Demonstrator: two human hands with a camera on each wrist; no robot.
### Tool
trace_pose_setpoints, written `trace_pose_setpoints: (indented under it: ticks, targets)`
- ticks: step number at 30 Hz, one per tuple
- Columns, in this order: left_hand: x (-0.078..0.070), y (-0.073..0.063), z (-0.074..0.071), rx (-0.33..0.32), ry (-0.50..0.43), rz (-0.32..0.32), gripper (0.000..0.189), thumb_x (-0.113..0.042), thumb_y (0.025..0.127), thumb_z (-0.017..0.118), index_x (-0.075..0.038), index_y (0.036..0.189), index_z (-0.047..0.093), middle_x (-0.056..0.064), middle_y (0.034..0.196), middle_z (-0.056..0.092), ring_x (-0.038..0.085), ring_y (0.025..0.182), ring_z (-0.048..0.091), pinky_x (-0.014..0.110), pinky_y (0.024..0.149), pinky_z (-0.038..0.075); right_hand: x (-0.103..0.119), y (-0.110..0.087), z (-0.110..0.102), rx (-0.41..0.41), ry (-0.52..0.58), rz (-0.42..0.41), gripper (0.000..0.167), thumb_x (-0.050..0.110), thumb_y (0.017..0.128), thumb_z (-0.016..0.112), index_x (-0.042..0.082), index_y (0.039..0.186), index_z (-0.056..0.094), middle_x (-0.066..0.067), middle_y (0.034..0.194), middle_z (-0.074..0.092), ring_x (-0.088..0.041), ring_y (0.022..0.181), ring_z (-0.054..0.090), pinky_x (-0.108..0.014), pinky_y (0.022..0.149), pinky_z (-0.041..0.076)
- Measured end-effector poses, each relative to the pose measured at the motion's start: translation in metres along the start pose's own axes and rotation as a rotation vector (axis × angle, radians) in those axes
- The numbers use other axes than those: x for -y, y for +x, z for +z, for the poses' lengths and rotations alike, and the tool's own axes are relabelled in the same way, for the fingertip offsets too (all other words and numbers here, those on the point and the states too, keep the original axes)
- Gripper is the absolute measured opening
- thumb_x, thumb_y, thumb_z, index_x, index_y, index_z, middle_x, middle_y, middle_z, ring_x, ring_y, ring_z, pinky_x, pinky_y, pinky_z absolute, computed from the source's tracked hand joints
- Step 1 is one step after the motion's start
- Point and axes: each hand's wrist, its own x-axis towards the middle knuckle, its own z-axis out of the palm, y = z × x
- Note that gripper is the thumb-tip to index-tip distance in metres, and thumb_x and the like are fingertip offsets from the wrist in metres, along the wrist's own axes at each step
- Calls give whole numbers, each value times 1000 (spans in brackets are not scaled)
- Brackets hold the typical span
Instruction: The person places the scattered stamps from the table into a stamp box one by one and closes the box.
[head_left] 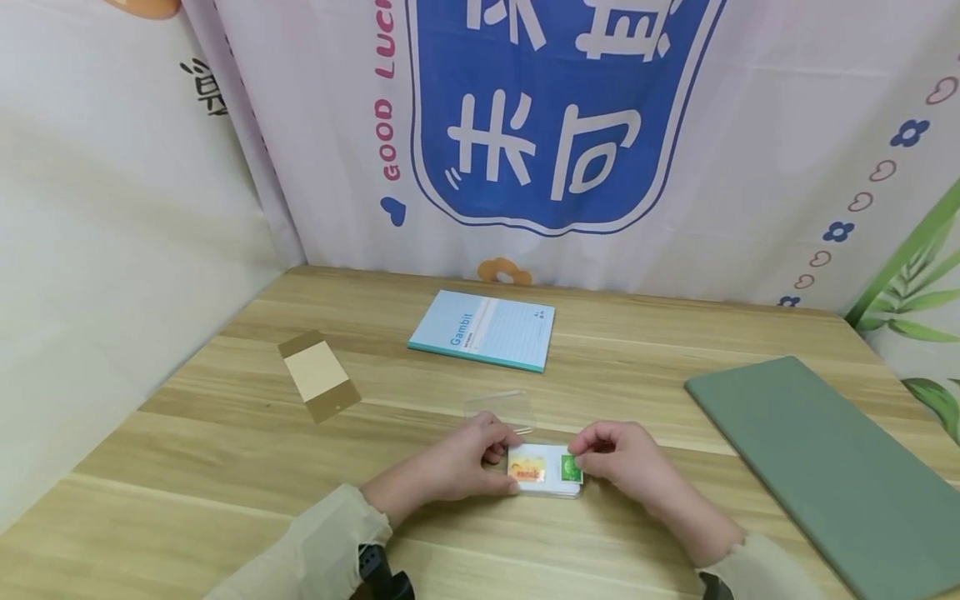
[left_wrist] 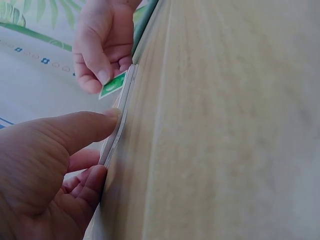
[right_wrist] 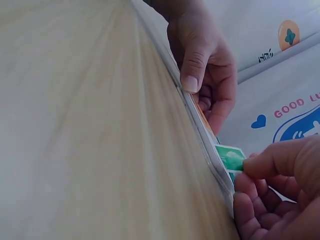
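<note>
A thin stack of white cards [head_left: 552, 479] lies on the table, with a yellow-and-red picture [head_left: 527, 469] on the left part of its top. My left hand [head_left: 476, 458] grips the left end of the stack between thumb and fingers. Over the right end, my right hand [head_left: 626, 462] pinches a small green stamp [head_left: 572, 469] with a pale border. In the right wrist view, the stamp [right_wrist: 231, 158] is tilted up, its lower edge at the stack. Whether its whole edge touches the top card I cannot tell.
Just behind the stack lies a clear plastic piece [head_left: 495, 406]. Farther back is a light blue notebook [head_left: 487, 329]. A tan-and-brown card [head_left: 318, 371] lies to the left, and a green board [head_left: 825, 467] to the right. Printed curtains [head_left: 337, 167] hang behind the wooden table [head_left: 225, 467].
</note>
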Motion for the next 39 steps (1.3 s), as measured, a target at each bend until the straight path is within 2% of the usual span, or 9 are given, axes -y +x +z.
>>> trace_pose_setpoints:
  ticks: [10, 20, 23, 28, 32, 36, 39]
  targets:
    - [-1, 0, -1, 10, -5, -14, 46, -26, 77, 75, -11, 118, 59, -3, 96, 45, 10, 87, 44, 22, 77, 41, 6, 4, 13, -71, -172, 2, 9, -2, 76, 65, 7, 77, 66, -1, 74, 59, -13, 72, 50, -25, 64, 43]
    - [-3, 0, -1, 12, 12, -12, 45, -26, 77, 75, -12, 117, 59, -3, 97, 45, 10, 87, 44, 23, 77, 41, 11, 4, 19, -114, -215, 25, 8, -2, 75, 65, 6, 75, 66, 0, 70, 58, -12, 68, 50, -24, 61, 43]
    - [-3, -1, 0, 6, 43, -4, 44, -26, 77, 74, -12, 117, 59, -4, 96, 45, 10, 86, 44, 22, 76, 41, 11, 3, 20, -118, -221, 20, 8, 0, 75, 67, 7, 75, 66, 0, 69, 58, -12, 67, 50, -23, 60, 43]
    - [-5, -2, 1, -10, 154, 19, 48, -29, 78, 72, -14, 121, 57, -6, 95, 44, 9, 84, 44, 21, 73, 40, 10, 3, 22, -123, -243, 0, 8, 3, 75, 69, 9, 75, 64, 0, 71, 57, -12, 67, 50, -23, 59, 42]
    - [-8, -4, 2, -28, 204, 54, 57, -30, 79, 70, -14, 131, 50, -5, 98, 45, 9, 84, 44, 21, 73, 41, 10, 3, 19, -134, -227, -3, 10, 4, 74, 72, 9, 79, 64, -1, 76, 55, -14, 70, 48, -25, 60, 41]
    - [-9, -9, 0, -66, 153, 94, 59, -26, 80, 69, -13, 133, 47, -2, 104, 47, 9, 86, 46, 22, 75, 43, 10, 4, 10, -130, -216, -40, 12, 6, 74, 73, 8, 83, 65, -2, 79, 55, -14, 72, 48, -24, 62, 42]
    - [-8, -14, -6, -138, 102, 137, 53, -21, 81, 69, -10, 129, 51, 2, 109, 50, 13, 91, 50, 25, 79, 47, 13, 7, 2, -121, -225, -123, 13, 8, 75, 73, 7, 85, 65, -2, 81, 57, -14, 74, 50, -25, 65, 43]
